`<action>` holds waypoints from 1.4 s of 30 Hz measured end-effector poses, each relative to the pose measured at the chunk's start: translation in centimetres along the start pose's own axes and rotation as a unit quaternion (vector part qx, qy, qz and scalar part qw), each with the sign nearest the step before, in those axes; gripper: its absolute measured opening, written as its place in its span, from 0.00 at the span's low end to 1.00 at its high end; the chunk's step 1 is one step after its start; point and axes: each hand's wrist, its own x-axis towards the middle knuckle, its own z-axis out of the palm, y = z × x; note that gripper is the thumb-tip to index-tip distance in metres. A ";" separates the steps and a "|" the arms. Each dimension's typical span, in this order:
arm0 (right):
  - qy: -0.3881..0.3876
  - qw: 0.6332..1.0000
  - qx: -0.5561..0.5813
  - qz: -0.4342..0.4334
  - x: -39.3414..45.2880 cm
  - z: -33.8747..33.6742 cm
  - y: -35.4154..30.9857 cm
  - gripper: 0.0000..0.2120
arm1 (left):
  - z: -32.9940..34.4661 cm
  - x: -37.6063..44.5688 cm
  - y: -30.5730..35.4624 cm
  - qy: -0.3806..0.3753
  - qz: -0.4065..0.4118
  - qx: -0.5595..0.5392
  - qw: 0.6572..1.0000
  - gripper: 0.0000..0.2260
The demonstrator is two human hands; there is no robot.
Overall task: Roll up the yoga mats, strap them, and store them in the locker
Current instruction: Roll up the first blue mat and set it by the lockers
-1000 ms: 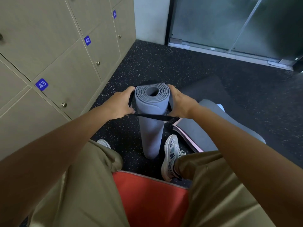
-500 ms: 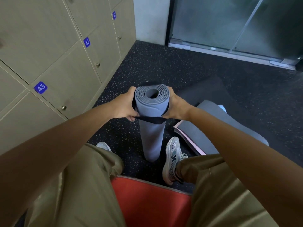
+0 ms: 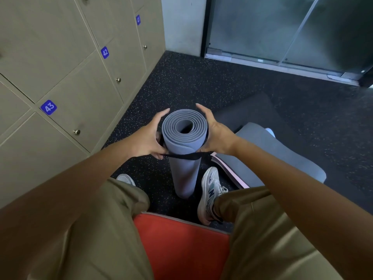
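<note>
I noted the rolled grey yoga mat (image 3: 184,150) standing upright on the floor (image 3: 201,85) at frame centre, between the two shoes. A black strap (image 3: 182,156) crossed its near side below the top. Left hand (image 3: 148,138) pinched the strap's left end, upper fingers (image 3: 161,116) extended beside the roll. Right hand (image 3: 215,134) did likewise on the right. More mats (image 3: 272,156) lay flat at right. Lockers (image 3: 84,77) filled the upper left.
</note>
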 end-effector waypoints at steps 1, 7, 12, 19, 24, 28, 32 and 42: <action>-0.001 1.000 0.008 0.007 -0.2 0.2 0.2 0.68 | -0.1 -0.1 -0.3 -0.001 -0.001 -0.013 1.000 0.57; -0.013 0.998 -0.006 0.064 -1.7 1.1 2.2 0.75 | -1.3 -1.0 -1.9 -0.004 -0.003 0.020 1.000 0.51; -0.025 0.996 -0.049 0.071 -1.8 2.9 3.5 0.75 | -0.4 -0.4 -4.1 -0.007 -0.006 0.091 0.996 0.47; -0.043 0.994 -0.039 0.095 -1.0 3.9 5.9 0.69 | 1.4 1.4 -6.5 0.013 -0.017 0.116 0.993 0.43; -0.042 0.995 0.001 0.093 -0.1 5.0 7.9 0.67 | 1.6 3.0 -8.0 0.007 -0.014 0.103 0.995 0.45; -0.047 0.993 0.011 0.109 0.3 5.9 10.2 0.63 | 1.9 4.5 -9.2 -0.002 -0.023 0.102 0.995 0.45; -0.068 0.989 0.016 0.129 0.6 7.3 12.2 0.59 | 3.4 5.7 -10.9 -0.006 -0.047 0.090 0.995 0.40; -0.074 0.990 0.042 0.116 2.4 10.2 14.9 0.62 | 5.4 8.2 -14.8 0.009 -0.114 0.043 0.992 0.32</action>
